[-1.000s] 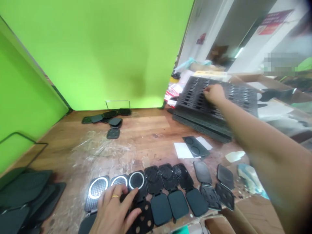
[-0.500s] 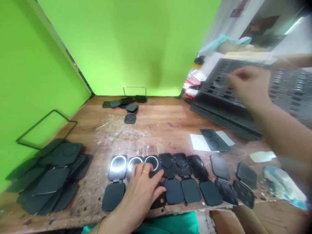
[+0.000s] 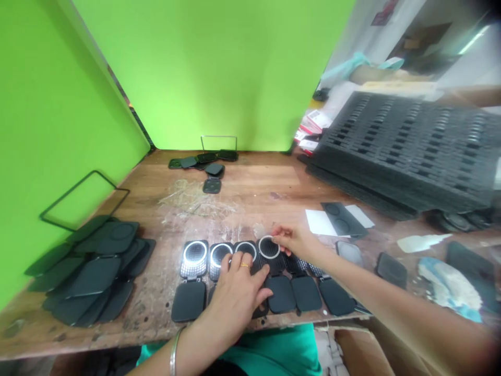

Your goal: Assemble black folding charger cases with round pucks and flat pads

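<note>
My right hand pinches a thin silver ring by its right edge. The ring lies over the upper panel of a black hinged folding pad; whether it rests flat I cannot tell. Spread on the row of pads is my left hand, its fingertips at the lower edge of a ringed panel and no object seen in its grasp. At the row's left, an unfolded pad has a bright ring on its gridded panel, and the neighbouring panels carry similar rings. My right forearm hides parts of the pads farther right.
A stack of dark folded pads is at the left, near a wire stand. Large black slotted trays fill the right side. Green partitions enclose the back and left. A dark card lies on white paper.
My right hand has come from the slotted tray down to the row, where a ring now sits over the fourth pad. My left hand stays on the pads.
</note>
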Action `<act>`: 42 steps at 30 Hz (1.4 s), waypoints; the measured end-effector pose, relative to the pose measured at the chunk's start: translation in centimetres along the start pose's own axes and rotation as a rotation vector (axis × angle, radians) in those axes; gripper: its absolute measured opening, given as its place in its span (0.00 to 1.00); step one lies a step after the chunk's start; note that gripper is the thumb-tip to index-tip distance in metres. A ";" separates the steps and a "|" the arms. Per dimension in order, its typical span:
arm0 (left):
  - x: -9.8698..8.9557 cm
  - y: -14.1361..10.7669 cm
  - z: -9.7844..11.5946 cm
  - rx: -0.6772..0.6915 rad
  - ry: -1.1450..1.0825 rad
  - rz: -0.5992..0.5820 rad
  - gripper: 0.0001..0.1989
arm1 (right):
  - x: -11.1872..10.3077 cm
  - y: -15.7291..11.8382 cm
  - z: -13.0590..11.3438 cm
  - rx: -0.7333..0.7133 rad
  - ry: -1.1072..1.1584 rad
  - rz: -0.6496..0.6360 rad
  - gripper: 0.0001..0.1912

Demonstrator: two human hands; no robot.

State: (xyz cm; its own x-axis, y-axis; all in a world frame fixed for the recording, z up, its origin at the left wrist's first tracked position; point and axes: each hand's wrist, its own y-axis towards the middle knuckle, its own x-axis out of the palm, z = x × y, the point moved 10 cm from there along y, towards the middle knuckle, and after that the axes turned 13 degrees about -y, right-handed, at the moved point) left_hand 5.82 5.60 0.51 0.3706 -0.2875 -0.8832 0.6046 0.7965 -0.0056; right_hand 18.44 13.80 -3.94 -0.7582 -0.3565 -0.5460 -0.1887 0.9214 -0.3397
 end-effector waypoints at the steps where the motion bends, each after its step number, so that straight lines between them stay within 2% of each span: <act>1: 0.0 0.0 0.0 0.004 -0.003 0.003 0.22 | 0.0 0.1 0.1 -0.005 -0.026 0.008 0.04; 5: -0.1 -0.1 0.1 0.014 -0.008 0.012 0.21 | -0.6 0.0 -0.3 -0.063 -0.117 0.087 0.05; 11: 0.1 -0.1 -0.1 0.011 0.000 0.000 0.22 | -1.0 -1.2 -2.8 -0.309 -0.398 0.218 0.10; 14: 0.3 0.0 -0.3 0.013 0.017 0.029 0.22 | -3.5 -1.8 -4.1 -0.396 -0.506 0.335 0.09; 16: 0.3 0.1 -0.4 0.019 0.049 0.064 0.22 | -7.6 -2.1 -5.4 -0.460 -0.603 0.483 0.09; 17: 0.3 0.1 -0.5 0.028 0.065 0.077 0.22 | -10.4 -2.3 -6.0 -0.475 -0.653 0.581 0.09; 19: 0.4 0.2 -0.6 0.057 0.084 0.088 0.23 | -17.5 -2.5 -6.8 -0.442 -0.743 0.813 0.09; 22: 0.7 0.3 -0.7 0.111 0.088 0.101 0.24 | -29.3 -2.6 -6.0 -0.219 -0.806 1.142 0.10; 24: 0.7 0.2 -0.9 0.142 0.106 0.131 0.24 | -35.6 -1.8 -4.4 -0.021 -0.824 1.224 0.12; 25: 0.7 0.2 -1.0 0.156 0.121 0.146 0.24 | -37.8 -1.1 -3.6 0.053 -0.833 1.218 0.12; 27: 0.7 0.1 -1.0 0.183 0.156 0.173 0.25 | -40.6 0.8 -2.2 0.159 -0.864 1.140 0.12; 31: 0.2 0.1 -0.6 0.206 0.190 0.187 0.25 | -42.4 3.5 -1.0 0.257 -0.888 1.031 0.09; 34: 0.0 0.5 -0.4 0.161 0.164 0.121 0.24 | -42.7 4.5 -1.1 0.292 -0.912 0.989 0.07; 38: 0.3 0.8 -0.7 0.080 0.088 0.017 0.21 | -42.3 5.6 -1.7 0.264 -0.981 0.941 0.07; 42: 0.6 0.7 -0.8 0.037 0.075 0.011 0.22 | -41.4 5.2 -2.6 0.189 -1.005 0.967 0.11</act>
State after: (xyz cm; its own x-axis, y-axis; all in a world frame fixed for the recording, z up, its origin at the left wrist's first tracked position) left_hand 5.87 6.45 -0.38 0.3243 -0.2367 -0.9158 0.6267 0.7790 0.0206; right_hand 47.25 33.77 18.92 0.2399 0.3664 -0.8990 0.2899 0.8567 0.4266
